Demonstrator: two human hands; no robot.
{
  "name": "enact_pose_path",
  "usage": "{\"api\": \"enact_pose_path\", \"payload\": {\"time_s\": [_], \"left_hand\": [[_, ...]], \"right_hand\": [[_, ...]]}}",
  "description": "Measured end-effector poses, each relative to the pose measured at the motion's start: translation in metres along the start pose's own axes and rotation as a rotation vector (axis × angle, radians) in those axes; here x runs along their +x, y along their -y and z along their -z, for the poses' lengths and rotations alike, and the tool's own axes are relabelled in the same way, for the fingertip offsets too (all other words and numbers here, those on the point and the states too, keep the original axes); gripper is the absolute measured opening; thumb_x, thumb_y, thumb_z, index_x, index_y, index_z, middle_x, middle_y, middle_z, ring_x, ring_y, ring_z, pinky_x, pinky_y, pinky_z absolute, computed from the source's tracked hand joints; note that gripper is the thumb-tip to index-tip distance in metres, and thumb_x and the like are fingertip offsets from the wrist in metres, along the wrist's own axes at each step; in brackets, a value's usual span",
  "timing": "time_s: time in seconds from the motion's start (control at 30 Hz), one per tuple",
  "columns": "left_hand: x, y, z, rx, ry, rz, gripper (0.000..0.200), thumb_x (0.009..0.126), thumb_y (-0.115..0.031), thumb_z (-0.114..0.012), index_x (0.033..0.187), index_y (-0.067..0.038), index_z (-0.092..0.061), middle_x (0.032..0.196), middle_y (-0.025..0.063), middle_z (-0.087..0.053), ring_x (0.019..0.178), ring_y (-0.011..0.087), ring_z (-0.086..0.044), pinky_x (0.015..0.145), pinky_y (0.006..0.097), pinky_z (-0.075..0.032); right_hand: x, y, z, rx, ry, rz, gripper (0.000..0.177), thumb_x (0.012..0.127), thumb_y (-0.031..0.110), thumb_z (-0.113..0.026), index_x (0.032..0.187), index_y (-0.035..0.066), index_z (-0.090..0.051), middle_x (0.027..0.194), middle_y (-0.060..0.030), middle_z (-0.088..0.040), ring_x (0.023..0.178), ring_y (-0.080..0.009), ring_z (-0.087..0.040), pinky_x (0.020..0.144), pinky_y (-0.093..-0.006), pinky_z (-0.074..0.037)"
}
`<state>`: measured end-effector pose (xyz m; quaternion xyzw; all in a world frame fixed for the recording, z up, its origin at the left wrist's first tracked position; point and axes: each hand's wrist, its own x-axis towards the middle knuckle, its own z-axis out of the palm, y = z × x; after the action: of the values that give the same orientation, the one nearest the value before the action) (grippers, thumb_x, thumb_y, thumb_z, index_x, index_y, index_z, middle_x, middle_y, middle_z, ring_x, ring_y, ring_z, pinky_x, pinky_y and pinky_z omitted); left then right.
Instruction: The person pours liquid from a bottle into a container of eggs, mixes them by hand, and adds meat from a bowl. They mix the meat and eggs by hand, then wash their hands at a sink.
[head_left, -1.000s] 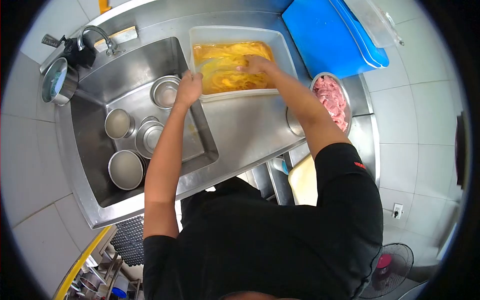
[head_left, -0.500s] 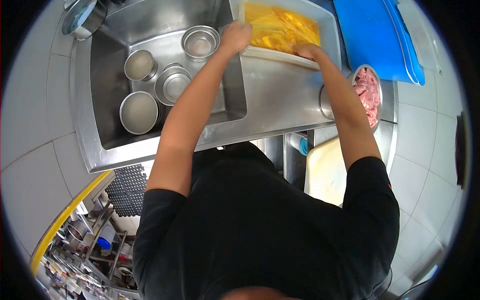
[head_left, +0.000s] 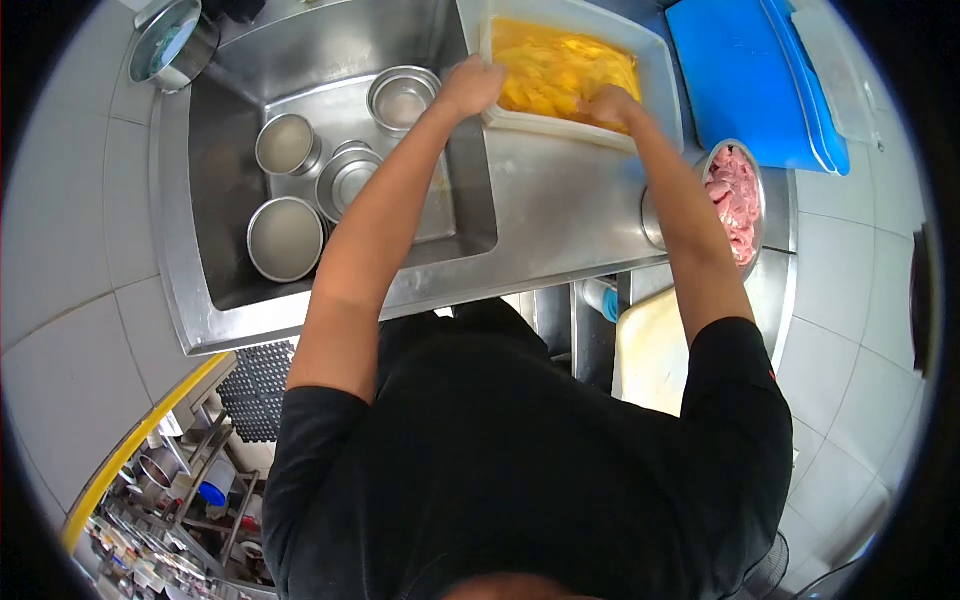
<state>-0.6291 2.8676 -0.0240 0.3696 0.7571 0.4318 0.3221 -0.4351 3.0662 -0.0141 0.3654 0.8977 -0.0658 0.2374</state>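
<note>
A white rectangular plastic tub (head_left: 560,127) stands on the steel counter beside the sink, holding a yellow-orange liquid (head_left: 555,62) that looks like beaten egg. With my left hand (head_left: 474,86) I grip the tub's left rim, fingers closed over its edge. My right hand (head_left: 610,105) reaches over the near rim into the liquid. Its fingers are hidden by the hand and the liquid, so whether it holds anything cannot be made out.
Several round metal pans (head_left: 286,240) sit in the steel sink (head_left: 228,290). A metal bowl of raw pink meat (head_left: 735,200) stands near my right forearm. Behind it lies a blue board or lid (head_left: 745,85). A metal pot (head_left: 190,55) is at the sink's far left corner.
My right hand has shifted slightly left within the tub, and the yellow liquid's surface pattern has changed. My left hand stays on the rim. The whole view has moved a little.
</note>
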Motion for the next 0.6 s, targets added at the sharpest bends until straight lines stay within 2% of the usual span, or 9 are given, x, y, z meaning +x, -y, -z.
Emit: {"api": "enact_pose_path", "payload": {"time_s": [0.07,0.13,0.2,0.23,0.37,0.47,0.53,0.57,0.6], "left_hand": [[-0.001,0.001,0.001,-0.022,0.007,-0.043,0.054,0.078,-0.036,-0.043,0.102,0.012,-0.056,0.107,0.0347,-0.053,0.101,0.0444,-0.053,0.09,0.0426,-0.041],[-0.006,-0.004,0.006,0.059,0.064,-0.202,0.053,0.079,-0.034,-0.044,0.099,0.013,-0.056,0.104,0.0355,-0.054,0.101,0.0441,-0.053,0.089,0.043,-0.041],[-0.003,-0.002,0.003,-0.085,0.01,-0.048,0.051,0.079,-0.033,-0.043,0.098,0.012,-0.056,0.103,0.0347,-0.055,0.102,0.0433,-0.053,0.089,0.0432,-0.041],[-0.002,0.0,0.004,-0.036,0.035,-0.017,0.05,0.079,-0.034,-0.044,0.1,0.01,-0.056,0.104,0.0341,-0.055,0.103,0.0422,-0.053,0.089,0.0429,-0.041],[0.004,0.011,-0.006,-0.054,0.031,0.009,0.05,0.078,-0.034,-0.044,0.102,0.008,-0.057,0.107,0.0325,-0.055,0.106,0.0421,-0.051,0.09,0.0433,-0.041],[-0.001,0.007,-0.008,-0.041,-0.087,0.013,0.04,0.079,-0.029,-0.045,0.098,0.003,-0.06,0.103,0.0296,-0.057,0.103,0.0413,-0.053,0.087,0.0451,-0.042],[-0.004,0.001,0.002,0.464,0.048,-0.382,0.03,0.079,-0.022,-0.045,0.092,-0.001,-0.062,0.097,0.0282,-0.059,0.098,0.0397,-0.055,0.084,0.0469,-0.043],[0.001,0.011,-0.005,0.528,0.002,-0.482,0.024,0.079,-0.017,-0.045,0.088,-0.003,-0.061,0.092,0.028,-0.058,0.092,0.0372,-0.057,0.08,0.0477,-0.044],[-0.007,0.0,-0.001,0.355,-0.02,-0.359,0.027,0.08,-0.02,-0.044,0.091,-0.002,-0.061,0.096,0.0293,-0.057,0.095,0.0388,-0.056,0.082,0.0473,-0.044]], "right_hand": [[0.015,-0.007,-0.016,-0.091,-0.019,0.006,0.074,0.075,0.067,-0.051,0.092,-0.004,-0.066,0.1,-0.0278,-0.06,0.099,-0.0391,-0.057,0.085,-0.0421,-0.044],[-0.002,0.003,0.003,-0.067,-0.007,-0.047,0.082,0.071,0.071,-0.052,0.095,-0.006,-0.064,0.105,-0.0282,-0.058,0.102,-0.0391,-0.055,0.086,-0.0417,-0.043],[-0.001,0.001,0.012,-0.046,0.067,-0.061,0.092,0.065,0.076,-0.054,0.1,-0.009,-0.061,0.111,-0.0288,-0.056,0.107,-0.0388,-0.053,0.089,-0.041,-0.042],[0.005,-0.002,0.015,-0.098,0.11,-0.105,0.092,0.062,0.079,-0.053,0.105,-0.002,-0.062,0.121,-0.023,-0.052,0.113,-0.0367,-0.049,0.095,-0.0386,-0.039],[0.017,-0.008,0.009,-0.104,0.095,-0.099,0.094,0.062,0.079,-0.053,0.106,-0.003,-0.061,0.12,-0.0236,-0.052,0.115,-0.0341,-0.048,0.096,-0.0381,-0.038],[0.01,-0.001,0.006,-0.092,0.085,-0.178,0.078,0.069,0.071,-0.053,0.109,0.004,-0.062,0.12,-0.0199,-0.054,0.116,-0.0317,-0.048,0.096,-0.0384,-0.038],[0.002,0.011,0.004,-0.057,0.091,0.04,0.072,0.071,0.065,-0.056,0.112,0.006,-0.06,0.117,-0.0179,-0.056,0.11,-0.0329,-0.052,0.091,-0.0391,-0.041],[0.019,0.002,-0.013,-0.128,0.208,0.131,0.063,0.074,0.059,-0.055,0.113,0.01,-0.06,0.117,-0.0161,-0.057,0.11,-0.032,-0.053,0.091,-0.0389,-0.041],[0.041,-0.007,-0.024,-0.201,0.323,0.222,0.054,0.077,0.054,-0.054,0.114,0.015,-0.06,0.116,-0.0142,-0.058,0.109,-0.0311,-0.053,0.091,-0.0387,-0.041]]}}
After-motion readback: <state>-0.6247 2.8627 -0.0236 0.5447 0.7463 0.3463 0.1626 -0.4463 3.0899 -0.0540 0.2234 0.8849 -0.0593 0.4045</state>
